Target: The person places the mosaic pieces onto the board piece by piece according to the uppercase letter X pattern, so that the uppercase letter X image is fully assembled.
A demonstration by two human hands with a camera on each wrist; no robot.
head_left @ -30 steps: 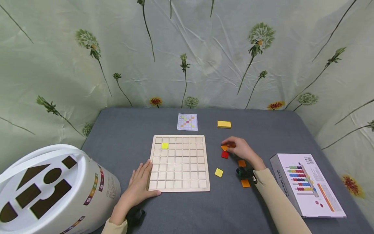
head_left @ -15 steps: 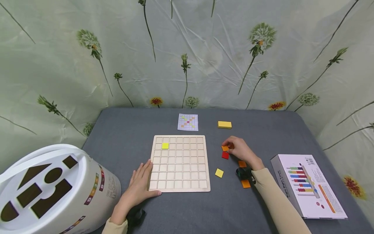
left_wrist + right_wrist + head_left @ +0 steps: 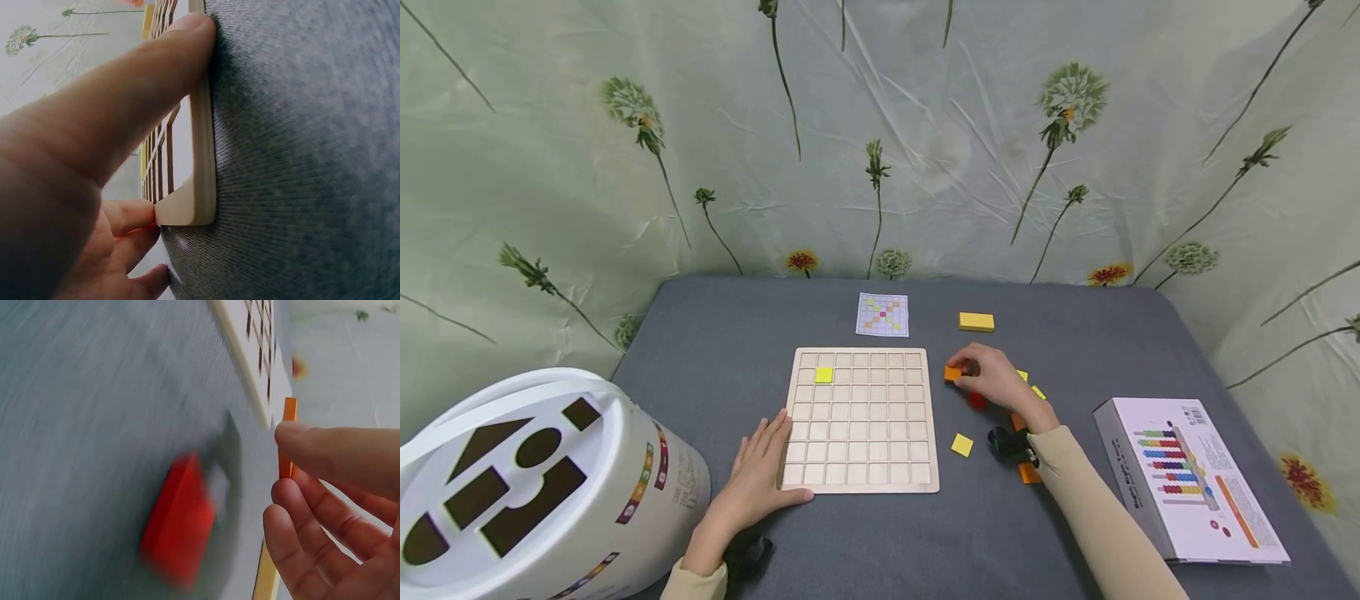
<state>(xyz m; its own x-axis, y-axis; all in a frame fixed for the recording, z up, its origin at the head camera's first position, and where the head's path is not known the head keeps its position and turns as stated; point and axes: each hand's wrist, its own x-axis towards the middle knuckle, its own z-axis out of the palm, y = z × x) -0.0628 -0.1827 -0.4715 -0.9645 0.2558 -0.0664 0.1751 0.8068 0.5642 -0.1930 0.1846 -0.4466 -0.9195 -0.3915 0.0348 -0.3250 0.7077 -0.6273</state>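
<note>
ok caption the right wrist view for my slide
Right-hand fingers pinch an orange tile, a blurred red piece nearby.

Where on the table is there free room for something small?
Bare cloth shows between bucket and card, between yellow block and box, and in front of the board. It is crowded right of the board, around the right hand and loose tiles.

This looks like a screened-off play corner — whether in a home or elsewhere cannot be told. A wrinkled, flower-printed sheet [image 3: 955, 200] rises beyond the far edge of a grey-covered table [image 3: 865, 542], while a box picturing coloured beads [image 3: 1195, 483] near the right edge and a white tub [image 3: 658, 500] with shaped cut-outs at the left suggest play.
</note>
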